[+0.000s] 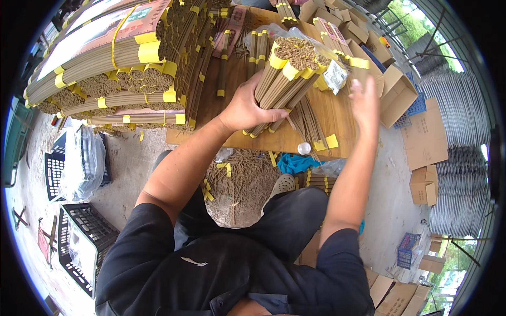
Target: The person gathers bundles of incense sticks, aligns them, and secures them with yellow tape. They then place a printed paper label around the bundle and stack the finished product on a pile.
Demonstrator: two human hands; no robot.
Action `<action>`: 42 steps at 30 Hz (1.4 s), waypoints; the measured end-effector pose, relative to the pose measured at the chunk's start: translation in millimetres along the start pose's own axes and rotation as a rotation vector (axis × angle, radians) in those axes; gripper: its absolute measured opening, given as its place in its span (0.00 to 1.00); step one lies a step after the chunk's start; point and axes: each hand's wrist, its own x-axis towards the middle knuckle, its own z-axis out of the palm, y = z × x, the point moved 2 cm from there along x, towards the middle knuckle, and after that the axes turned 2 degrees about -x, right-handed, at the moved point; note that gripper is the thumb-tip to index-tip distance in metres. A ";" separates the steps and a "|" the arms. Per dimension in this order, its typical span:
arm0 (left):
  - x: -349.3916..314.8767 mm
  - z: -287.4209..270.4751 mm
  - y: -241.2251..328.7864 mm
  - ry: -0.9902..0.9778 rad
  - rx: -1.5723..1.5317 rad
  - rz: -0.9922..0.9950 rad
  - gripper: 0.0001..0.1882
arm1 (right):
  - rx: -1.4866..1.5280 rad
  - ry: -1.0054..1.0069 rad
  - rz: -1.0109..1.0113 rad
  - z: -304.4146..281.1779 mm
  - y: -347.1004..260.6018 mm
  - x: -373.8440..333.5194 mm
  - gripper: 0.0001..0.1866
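A thick cluster of incense stick bundles (279, 89), brown with yellow paper bands, stands tilted over the wooden table. My left hand (247, 108) grips it from the left side, thumb across the front. To the right, my right hand (365, 102) is raised, a little blurred, with its fingers apart and nothing in them. Between that hand and the cluster sits a clear plastic packet with a white label (336, 77). Loose incense sticks (310, 124) lie beneath, beside a yellow paper strip (331, 141) and a small white round cap (304, 148).
A tall stack of banded incense (121, 58) fills the table's left side. Cardboard boxes (398, 95) stand at right. Black plastic crates (87, 242) are on the floor at left. Stick scraps (237, 184) lie below the table (337, 113). Another person's hand shows at the far edge.
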 end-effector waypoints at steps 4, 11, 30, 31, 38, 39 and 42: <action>4.4 6.5 -3.8 -0.014 0.010 0.029 0.48 | -0.422 -0.315 -0.174 91.9 102.1 39.4 0.26; 3.6 4.7 -1.0 0.014 0.034 0.040 0.47 | -0.413 -0.171 -0.200 140.1 122.5 14.1 0.28; 3.9 -1.5 -14.8 -0.026 0.011 0.050 0.40 | 0.913 -0.509 -0.238 68.9 -48.7 -91.8 0.24; 3.7 -0.3 -15.0 -0.019 -0.017 0.030 0.42 | 0.854 -0.477 -0.276 70.9 -46.3 -91.3 0.23; 3.4 1.0 -23.3 -0.019 -0.052 0.101 0.48 | 0.779 -0.279 -0.317 79.8 -47.3 -99.4 0.18; 3.2 1.9 -22.7 -0.017 -0.082 0.076 0.48 | 0.722 -0.238 -0.352 80.6 -48.2 -100.7 0.18; 0.0 1.2 -18.2 -0.009 -0.113 0.061 0.50 | 0.728 -0.192 -0.335 84.5 -47.4 -105.0 0.18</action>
